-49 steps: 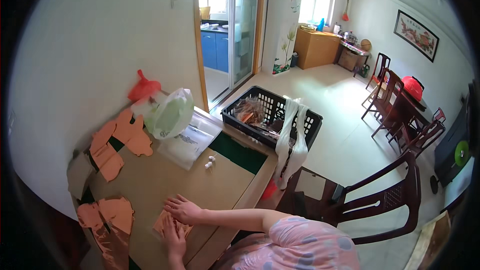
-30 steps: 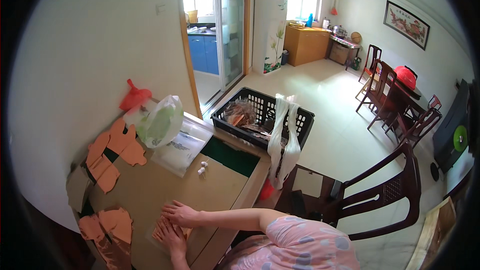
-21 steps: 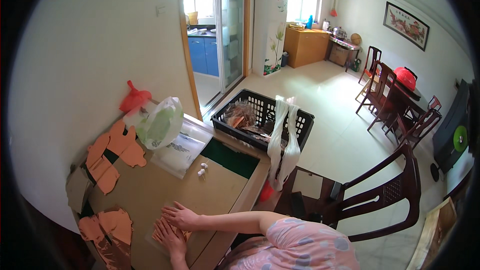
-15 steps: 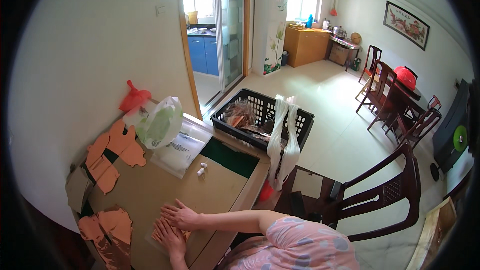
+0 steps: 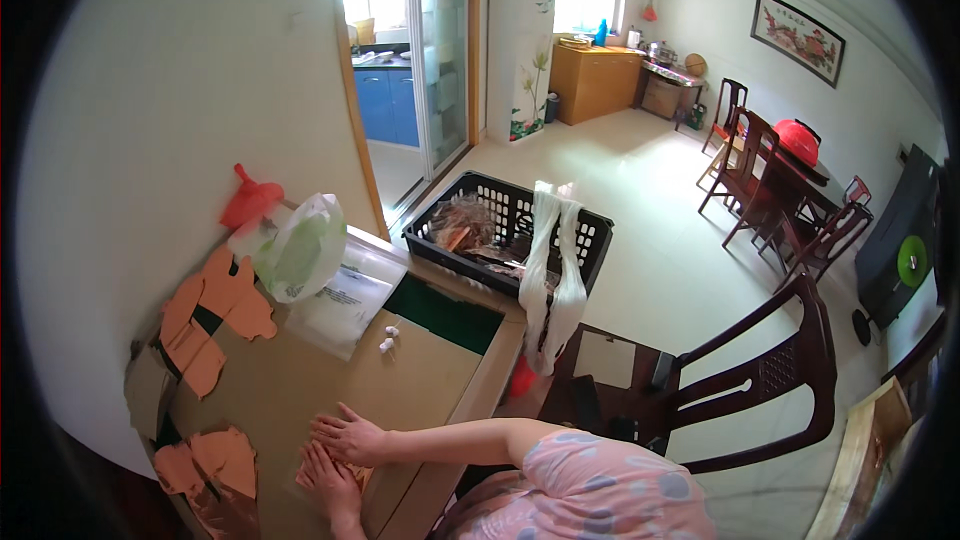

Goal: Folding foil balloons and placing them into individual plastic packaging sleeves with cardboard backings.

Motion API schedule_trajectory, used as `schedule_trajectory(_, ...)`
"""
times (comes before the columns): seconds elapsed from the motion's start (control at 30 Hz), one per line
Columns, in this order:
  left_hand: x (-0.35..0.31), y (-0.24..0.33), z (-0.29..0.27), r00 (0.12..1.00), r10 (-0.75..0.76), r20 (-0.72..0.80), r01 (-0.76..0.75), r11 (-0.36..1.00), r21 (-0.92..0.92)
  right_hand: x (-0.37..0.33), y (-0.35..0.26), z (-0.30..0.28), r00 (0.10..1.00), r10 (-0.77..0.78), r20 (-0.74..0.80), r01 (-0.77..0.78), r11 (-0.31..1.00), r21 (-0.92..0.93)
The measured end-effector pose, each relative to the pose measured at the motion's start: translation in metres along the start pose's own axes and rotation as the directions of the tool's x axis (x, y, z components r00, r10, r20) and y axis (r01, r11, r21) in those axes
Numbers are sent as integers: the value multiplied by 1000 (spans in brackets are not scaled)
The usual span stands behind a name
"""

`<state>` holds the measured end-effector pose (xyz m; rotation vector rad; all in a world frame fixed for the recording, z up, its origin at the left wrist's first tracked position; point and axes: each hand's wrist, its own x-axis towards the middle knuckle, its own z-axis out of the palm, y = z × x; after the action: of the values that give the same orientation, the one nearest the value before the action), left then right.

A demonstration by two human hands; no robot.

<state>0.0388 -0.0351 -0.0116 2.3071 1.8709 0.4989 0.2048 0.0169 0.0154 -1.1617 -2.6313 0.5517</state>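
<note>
On the brown board of the table, my right hand [image 5: 352, 436] lies flat with its fingers stretched out. Just below it, my left hand [image 5: 331, 481] also rests flat, palm down and fingers extended. Both press on a small stack of orange, copper-coloured thin sheet [image 5: 360, 477], mostly covered by the hands, so its shape is hidden. To the left lie irregular orange sheet pieces [image 5: 236, 297], matt on top. Nearer, another cluster of orange pieces [image 5: 228, 460] has a shiny coppery part.
Beyond the hands lie small white lumps [image 5: 388, 340], clear plastic bags [image 5: 350, 305], and a green-and-white bag [image 5: 305, 250]. A red bag [image 5: 250, 200] is by the wall. A black crate [image 5: 455, 262] with white strands [image 5: 540, 290] adjoins the table; a dark wooden chair [image 5: 740, 380] stands right.
The whole view has shifted slightly, so things appear further left. Both hands stay flat on the orange sheet, with little visible movement.
</note>
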Motion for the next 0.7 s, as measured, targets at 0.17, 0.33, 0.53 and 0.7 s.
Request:
schedule_trajectory(0.17,1,14,-17,993,-65,101,81,983,-163,1,0,-1,996,-55,-66,56,998,9)
schedule_trajectory(0.33,-2,9,4,1000,-10,-13,10,997,72,-18,36,-26,884,5,-468,74,986,150)
schedule_trajectory(0.53,-7,14,-3,993,1,-117,2,1000,25,-30,43,-34,973,-52,-226,40,997,-59)
schedule_trajectory(0.7,-9,16,-9,995,-2,-101,2,1000,1,-29,38,-35,979,-117,-167,95,987,-133)
